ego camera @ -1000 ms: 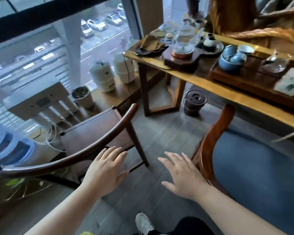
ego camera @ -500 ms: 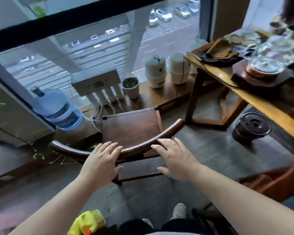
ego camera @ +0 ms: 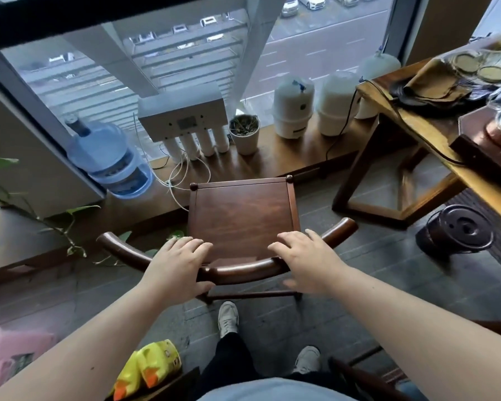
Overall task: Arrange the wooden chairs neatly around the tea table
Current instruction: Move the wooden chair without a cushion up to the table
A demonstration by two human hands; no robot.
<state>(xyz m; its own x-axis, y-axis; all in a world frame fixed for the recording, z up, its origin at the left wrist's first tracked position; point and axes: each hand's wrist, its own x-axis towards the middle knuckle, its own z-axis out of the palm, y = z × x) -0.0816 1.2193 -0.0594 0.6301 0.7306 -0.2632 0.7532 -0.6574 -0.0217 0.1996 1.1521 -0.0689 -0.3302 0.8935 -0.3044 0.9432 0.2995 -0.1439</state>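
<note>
While facing the window, both hands' fingers curl over the chair backrest.

Open floor lies between chair and counter. Lidded pot stands near the counter leg. Water jug, filter unit and plant pot crowd the sill beyond the chair.

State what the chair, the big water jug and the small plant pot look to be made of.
Chair: dark stained wood, visible grain, slight sheen.
Water jug: translucent blue plastic, by its see-through tint.
Plant pot: matte white, probably ceramic or plastic; the look leaves it open.
</note>
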